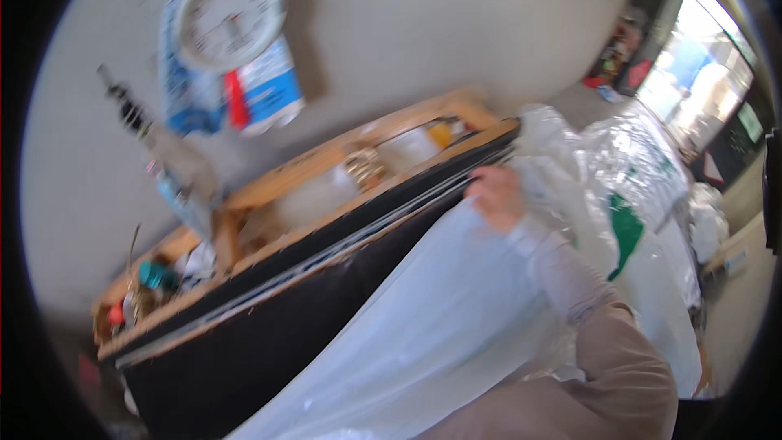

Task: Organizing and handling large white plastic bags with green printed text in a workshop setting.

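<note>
My right hand (498, 198) reaches in from the lower right, its sleeve showing along the forearm. Its fingers close on the upper edge of a translucent white plastic sheet (423, 301), at the top edge of a black panel (277, 334). The sheet drapes over the panel's right part and falls toward me. Pale strips run along the panel's top edge. My left hand is out of view. Motion blurs the picture somewhat.
Behind the panel a wooden frame (301, 167) holds small things, among them a teal roll (158, 276) and a gold-coloured roll (364, 168). A round white dial (230, 18) and bags hang on the wall. Crumpled clear plastic (627, 155) lies right; beyond it stands a bright window (696, 73).
</note>
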### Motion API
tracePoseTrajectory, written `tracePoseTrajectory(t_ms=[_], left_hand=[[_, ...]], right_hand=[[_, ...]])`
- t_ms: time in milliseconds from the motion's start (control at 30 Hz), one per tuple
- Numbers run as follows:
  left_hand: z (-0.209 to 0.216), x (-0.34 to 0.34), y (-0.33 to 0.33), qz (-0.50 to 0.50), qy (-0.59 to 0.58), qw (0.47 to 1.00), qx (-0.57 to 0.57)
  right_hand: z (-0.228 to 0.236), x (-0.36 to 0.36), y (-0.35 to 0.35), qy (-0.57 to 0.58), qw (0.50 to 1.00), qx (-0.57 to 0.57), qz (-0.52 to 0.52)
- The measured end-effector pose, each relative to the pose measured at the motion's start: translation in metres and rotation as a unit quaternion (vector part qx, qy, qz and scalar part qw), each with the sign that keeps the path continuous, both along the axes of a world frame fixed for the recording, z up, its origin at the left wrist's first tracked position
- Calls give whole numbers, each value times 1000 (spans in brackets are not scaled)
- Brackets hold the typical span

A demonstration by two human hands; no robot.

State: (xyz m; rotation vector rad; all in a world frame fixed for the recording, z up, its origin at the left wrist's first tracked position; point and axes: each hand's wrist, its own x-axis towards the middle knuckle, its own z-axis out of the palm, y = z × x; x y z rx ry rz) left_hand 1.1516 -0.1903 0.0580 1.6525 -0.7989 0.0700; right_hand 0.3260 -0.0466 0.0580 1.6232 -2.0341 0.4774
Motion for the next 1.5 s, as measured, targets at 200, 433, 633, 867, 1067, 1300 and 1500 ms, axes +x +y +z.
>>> tracePoseTrajectory(t_ms=[200, 433, 633, 867, 1067, 1300, 1500], left_hand=[[-28, -62, -85, -146, -212, 966, 33], [-4, -211, -172, -80, -183, 960, 199], [-1, -225, -176, -50, -98, 979, 170], [-31, -207, -201, -61, -149, 964, 210], [-47, -183, -173, -213, -109, 970, -39], [123, -280, -52, -179, -354, 898, -190], [42, -326, 40, -460, -551, 681, 144]], right_hand=[[16, -51, 32, -178, 957, -146, -176], [-85, -189, 8, -263, 902, -125, -319], [-72, -261, 88, -776, 569, -264, -65], [-18, -206, 28, -613, 771, -147, -88], [-71, -200, 8, -402, 866, -156, -252], [-23, -104, 48, -417, 870, -228, -129], [-32, -53, 36, -404, 892, -166, -118]])
